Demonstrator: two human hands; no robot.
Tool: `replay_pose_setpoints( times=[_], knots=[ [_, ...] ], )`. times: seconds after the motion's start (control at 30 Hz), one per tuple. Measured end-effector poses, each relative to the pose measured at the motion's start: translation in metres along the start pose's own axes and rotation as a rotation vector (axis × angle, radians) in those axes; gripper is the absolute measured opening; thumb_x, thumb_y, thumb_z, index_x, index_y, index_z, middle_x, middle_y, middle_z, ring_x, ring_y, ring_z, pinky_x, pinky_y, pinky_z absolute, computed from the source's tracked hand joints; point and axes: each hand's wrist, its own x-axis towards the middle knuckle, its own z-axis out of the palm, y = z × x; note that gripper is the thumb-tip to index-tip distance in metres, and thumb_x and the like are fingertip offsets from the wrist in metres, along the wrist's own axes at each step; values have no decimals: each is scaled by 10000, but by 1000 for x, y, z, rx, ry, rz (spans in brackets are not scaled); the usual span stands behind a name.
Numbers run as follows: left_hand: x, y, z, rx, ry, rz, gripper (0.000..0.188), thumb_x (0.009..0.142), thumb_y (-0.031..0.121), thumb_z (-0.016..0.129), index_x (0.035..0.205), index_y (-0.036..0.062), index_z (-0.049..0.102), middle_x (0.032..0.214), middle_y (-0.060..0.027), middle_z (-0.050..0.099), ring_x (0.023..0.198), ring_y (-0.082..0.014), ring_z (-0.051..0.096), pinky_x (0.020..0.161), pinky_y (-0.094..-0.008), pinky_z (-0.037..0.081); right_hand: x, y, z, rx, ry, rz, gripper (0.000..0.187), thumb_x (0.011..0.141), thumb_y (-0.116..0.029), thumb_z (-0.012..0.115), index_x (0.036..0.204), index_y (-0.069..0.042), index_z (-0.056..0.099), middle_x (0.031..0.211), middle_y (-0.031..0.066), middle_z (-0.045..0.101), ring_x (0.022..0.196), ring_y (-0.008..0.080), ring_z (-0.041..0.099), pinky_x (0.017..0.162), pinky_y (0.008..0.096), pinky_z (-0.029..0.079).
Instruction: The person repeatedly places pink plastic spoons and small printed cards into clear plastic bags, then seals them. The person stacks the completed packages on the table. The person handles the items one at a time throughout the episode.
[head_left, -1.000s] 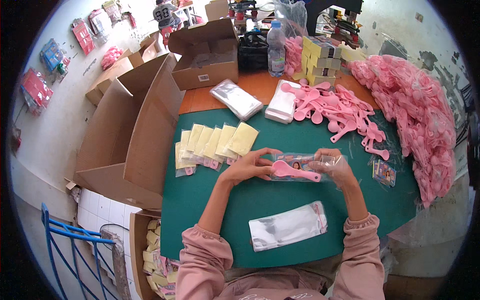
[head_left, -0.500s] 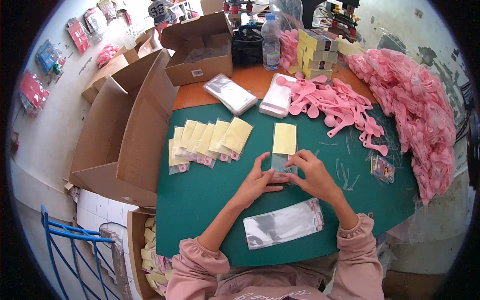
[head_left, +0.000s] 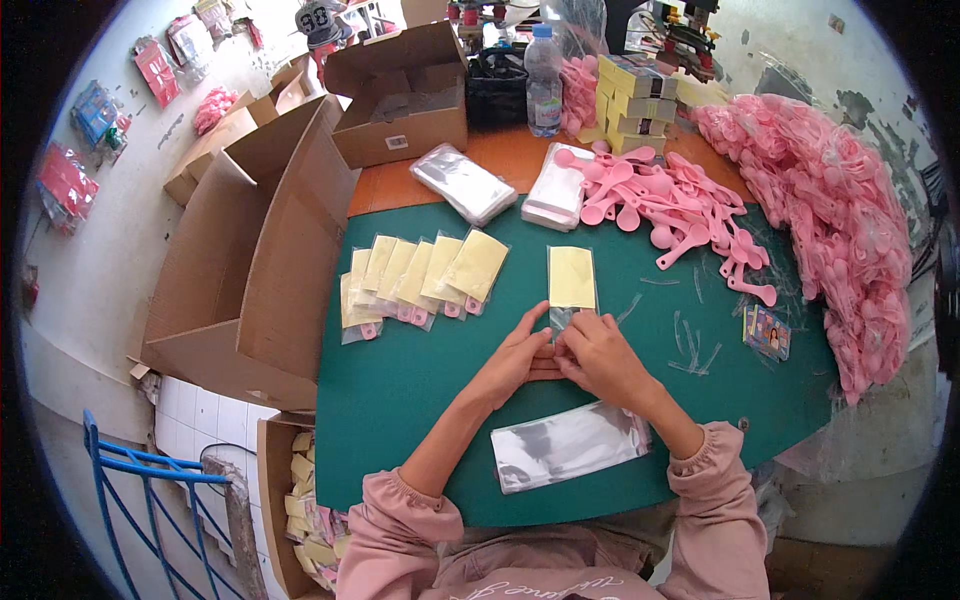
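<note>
A clear plastic bag with a yellow card point(head_left: 571, 277) in its far part lies in front of me on the green table. At its near end my right hand point(head_left: 603, 358) pinches the plastic, its fingers bunched together. From the left, my left hand point(head_left: 516, 362) holds the same end, its thumb along the bag's edge and its other fingers partly hidden by the right hand. What lies inside the bag's near end is covered by my fingers. To the left, several filled bags point(head_left: 473, 268) with yellow cards and pink handle ends overlap in a row.
A stack of clear bags point(head_left: 570, 446) lies nearest me; more bag stacks point(head_left: 463, 185) sit farther back. Pink spoons point(head_left: 690, 205) are heaped at the far right, beside a big wrapped pile point(head_left: 830, 210). Clear strips point(head_left: 692, 345) and small cards point(head_left: 767, 333) lie right. Cardboard boxes point(head_left: 280, 260) stand left.
My right hand has shifted left and closed its fingers on the bag's near end. A clear strip now lies on the table just right of the bag.
</note>
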Motion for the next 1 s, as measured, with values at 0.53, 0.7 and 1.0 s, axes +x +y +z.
replay_pose_setpoints(
  times=[0.53, 0.7, 1.0],
  knots=[
    [2, 5, 4, 109, -120, 38, 297, 913, 61, 334, 1193, 69, 433, 1054, -120, 573, 950, -168, 589, 803, -260, 500, -42, 150, -121, 898, 5, 411, 142, 786, -141, 578, 788, -11, 521, 788, 60, 529, 718, 168, 526, 618, 279, 428],
    [5, 3, 3, 118, -110, 34, 282, 921, 67, 303, 1119, 40, 502, 1066, -99, 569, 974, -155, 569, 806, -256, 494, -57, 169, -144, -637, 385, 749, 379, 722, -57, 574, 1083, 0, 473, 897, 204, 538, 857, 329, 550, 718, 346, 446],
    [-3, 8, 5, -37, -108, 73, 292, 916, 104, 305, 1097, 55, 528, 1052, -58, 574, 947, -121, 552, 803, -294, 486, -13, 21, -27, 92, 20, 152, 365, 672, -94, 678, 985, -27, 504, 922, 113, 492, 903, 295, 507, 771, 338, 398]
  ],
)
